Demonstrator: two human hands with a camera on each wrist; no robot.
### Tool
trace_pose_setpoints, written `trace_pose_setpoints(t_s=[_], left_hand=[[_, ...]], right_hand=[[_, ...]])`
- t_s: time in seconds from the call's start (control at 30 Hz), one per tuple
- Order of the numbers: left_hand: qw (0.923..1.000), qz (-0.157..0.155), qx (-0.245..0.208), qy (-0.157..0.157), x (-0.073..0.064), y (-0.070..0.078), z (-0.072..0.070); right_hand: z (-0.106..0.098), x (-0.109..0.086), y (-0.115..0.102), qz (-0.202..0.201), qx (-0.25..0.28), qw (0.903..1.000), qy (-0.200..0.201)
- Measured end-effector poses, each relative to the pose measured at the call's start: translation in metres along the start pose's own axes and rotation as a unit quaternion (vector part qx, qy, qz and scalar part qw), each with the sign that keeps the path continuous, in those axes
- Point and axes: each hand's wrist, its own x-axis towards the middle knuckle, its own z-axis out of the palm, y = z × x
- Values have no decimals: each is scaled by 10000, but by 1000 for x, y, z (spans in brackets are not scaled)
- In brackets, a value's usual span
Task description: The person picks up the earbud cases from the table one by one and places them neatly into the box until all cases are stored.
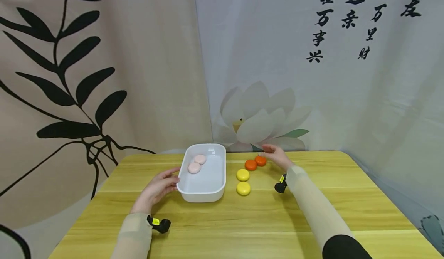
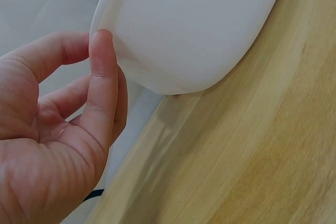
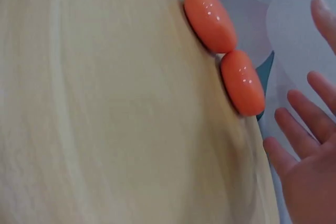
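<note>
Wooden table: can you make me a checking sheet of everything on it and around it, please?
Surface: wooden table, striped grain.
Things: white tray holding two pink discs; two yellow discs and two orange discs right of it.
Clutter: nothing seen.
Left hand: grips the tray's rim.
Right hand: holds nothing, beside the orange discs.
Cables: dark curved strip, lower left; can't tell if it's a cable.
Surroundings: printed backdrop behind the table.

The head view looks forward and down; close wrist views share its table (image 1: pixel 208 232).
</note>
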Motion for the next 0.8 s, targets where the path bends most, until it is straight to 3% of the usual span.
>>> trace_pose_setpoints(t_s=[0.47,0.8], left_hand=[[10000,-46,-27,-33,-1,2,0],[10000,-65,-17,5,-1,3,1]], right_hand=[[1,6,17,360,-40,9992,-177],[8,9,20,240,-479,9979,-370]])
